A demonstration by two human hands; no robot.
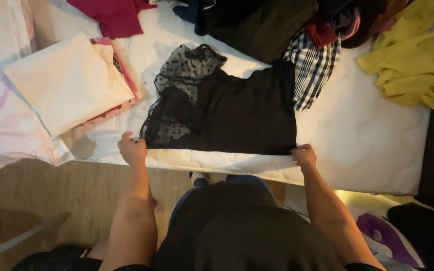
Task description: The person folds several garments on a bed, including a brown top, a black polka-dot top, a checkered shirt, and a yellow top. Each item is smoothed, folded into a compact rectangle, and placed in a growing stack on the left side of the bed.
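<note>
Black fabric at the fingers: both hands pinch the near hem of a black top (237, 113) spread flat on a white mattress (367, 145).
Left hand: the left hand (132, 148) is curled shut on the near left corner of the hem, beside the sheer dotted sleeve (182, 85).
Right hand: the right hand (304, 155) is closed on the near right corner, fingers folded over the edge of the cloth.
Garment position: the top lies in the middle of the mattress, hem close to the near edge, sleeve bunched toward the far left.
Doing it well: judged from the grip, an even pull on both corners would keep the hem straight; the crumpled sheer sleeve looks likely to need smoothing flat, and the thin mesh could snag if tugged hard.
Left of the top: a folded cream cloth (69, 80) rests on a pink patterned piece (121, 90), well apart from the left hand.
Far side: a checked black-and-white garment (312, 70) touches the far right corner of the top; dark clothes (257, 20) are heaped behind it, with a red cloth (114, 16) at the far left.
Far right: a yellow garment (413, 65) lies crumpled, well apart from the right hand.
Near floor: wood flooring (41, 195) shows below the mattress edge.
</note>
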